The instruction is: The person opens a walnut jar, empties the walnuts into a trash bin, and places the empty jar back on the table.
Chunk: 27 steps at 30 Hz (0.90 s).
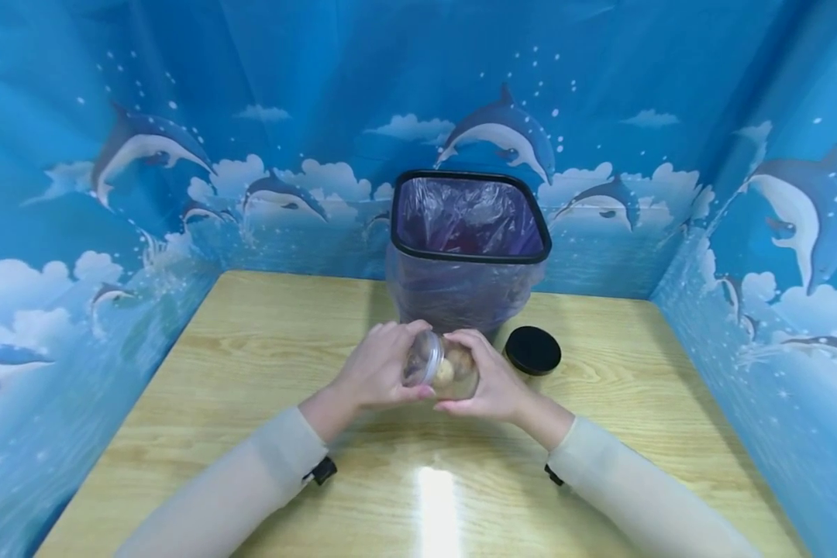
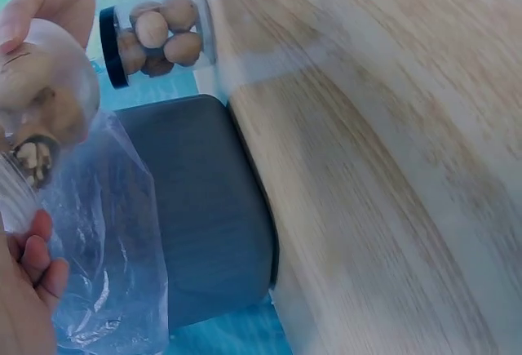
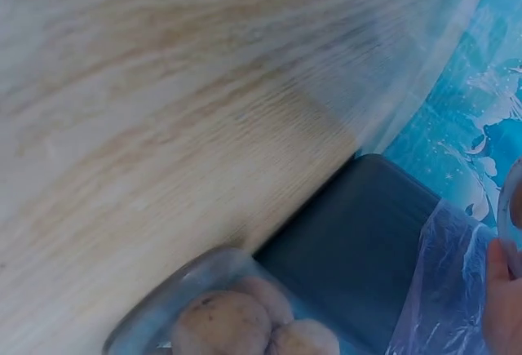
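Both hands hold a clear jar of walnuts (image 1: 458,372), tilted on its side in front of the bin. My left hand (image 1: 380,364) grips the end with the ridged clear ring, and brown pieces show through there. My right hand (image 1: 495,380) is curled round the other end, thumb below and fingers on top. In the left wrist view a cracked walnut (image 2: 35,159) lies near the ridged part, with whole walnuts behind it. The right wrist view catches only an edge of the held jar (image 3: 514,212) at far right.
A bin (image 1: 460,287) lined with a thin purple bag stands just beyond the hands, against the dolphin-print backdrop (image 1: 321,101). Right of it stands another walnut jar (image 2: 159,37) with a black lid (image 1: 532,350). All rest on a wood-grain table (image 1: 265,341).
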Each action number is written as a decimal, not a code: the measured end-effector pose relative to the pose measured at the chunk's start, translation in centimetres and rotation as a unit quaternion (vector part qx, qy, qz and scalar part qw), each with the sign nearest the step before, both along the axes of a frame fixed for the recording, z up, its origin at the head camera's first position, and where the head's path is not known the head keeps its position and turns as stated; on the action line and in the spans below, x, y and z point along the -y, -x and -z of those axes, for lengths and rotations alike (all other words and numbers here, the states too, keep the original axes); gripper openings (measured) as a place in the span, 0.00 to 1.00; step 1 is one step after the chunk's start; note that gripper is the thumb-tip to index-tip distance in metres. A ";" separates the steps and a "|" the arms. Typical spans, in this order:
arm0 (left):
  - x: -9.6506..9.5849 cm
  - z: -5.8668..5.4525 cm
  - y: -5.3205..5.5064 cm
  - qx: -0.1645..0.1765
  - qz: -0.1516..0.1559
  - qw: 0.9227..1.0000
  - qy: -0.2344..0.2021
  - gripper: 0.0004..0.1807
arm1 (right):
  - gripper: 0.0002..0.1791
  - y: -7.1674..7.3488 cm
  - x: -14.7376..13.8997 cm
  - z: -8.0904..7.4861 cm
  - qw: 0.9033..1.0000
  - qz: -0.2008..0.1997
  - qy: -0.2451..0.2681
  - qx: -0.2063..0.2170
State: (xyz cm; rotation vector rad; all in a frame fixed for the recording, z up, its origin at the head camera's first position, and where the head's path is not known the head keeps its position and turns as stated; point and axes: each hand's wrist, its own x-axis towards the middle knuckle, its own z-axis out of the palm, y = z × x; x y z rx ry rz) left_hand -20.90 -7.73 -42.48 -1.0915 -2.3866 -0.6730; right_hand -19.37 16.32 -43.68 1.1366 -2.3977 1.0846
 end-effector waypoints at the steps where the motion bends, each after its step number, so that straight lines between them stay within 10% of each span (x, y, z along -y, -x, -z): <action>1: 0.0 -0.1 -0.1 0.004 0.000 1.000 0.004 0.62 | 0.55 -0.1 -0.1 0.0 1.000 -0.002 -0.002 0.005; 27: -0.1 -0.9 -1.2 0.012 0.005 1.000 0.010 0.59 | 0.51 -0.5 -1.3 -0.7 0.995 -0.067 0.028 0.071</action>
